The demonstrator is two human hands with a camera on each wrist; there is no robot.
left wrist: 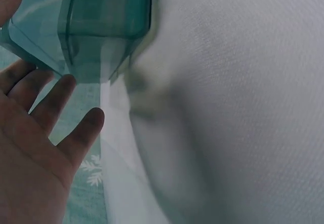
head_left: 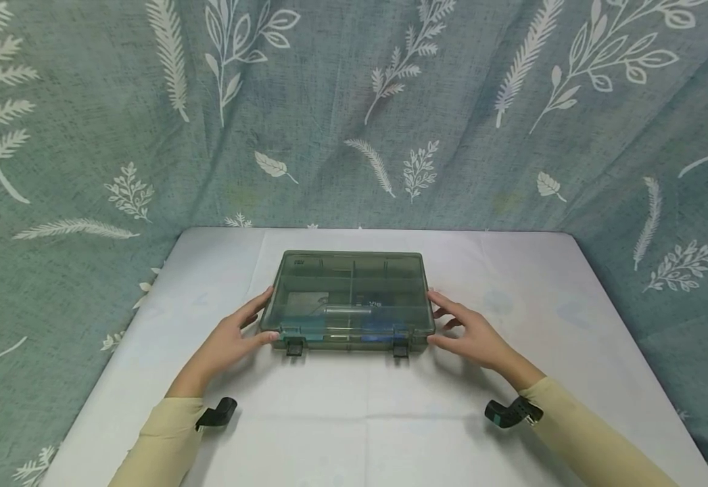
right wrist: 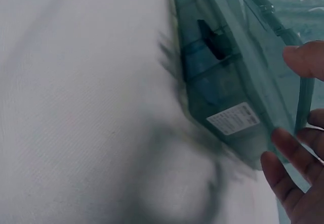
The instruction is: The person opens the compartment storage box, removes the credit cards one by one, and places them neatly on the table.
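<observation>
A see-through grey-green plastic storage box point(head_left: 384, 270) with a divided inside sits in the middle of the white-covered table, its lid down. Two dark latches point(head_left: 295, 348) stick out at its front edge. Bluish contents point(head_left: 378, 328) show through the plastic. My left hand point(head_left: 222, 348) holds the left side, thumb at the front corner and fingers along the side. On the right side, my right hand point(head_left: 472, 338) grips likewise with spread fingers. A white printed label point(right wrist: 234, 118) shows on the box in the right wrist view.
White cloth point(head_left: 341, 419) covers the table, with creases across it. A blue-green curtain with white leaf prints point(head_left: 323, 135) hangs behind the table and along both sides. Black wrist devices point(head_left: 216, 412) are worn on both sleeves.
</observation>
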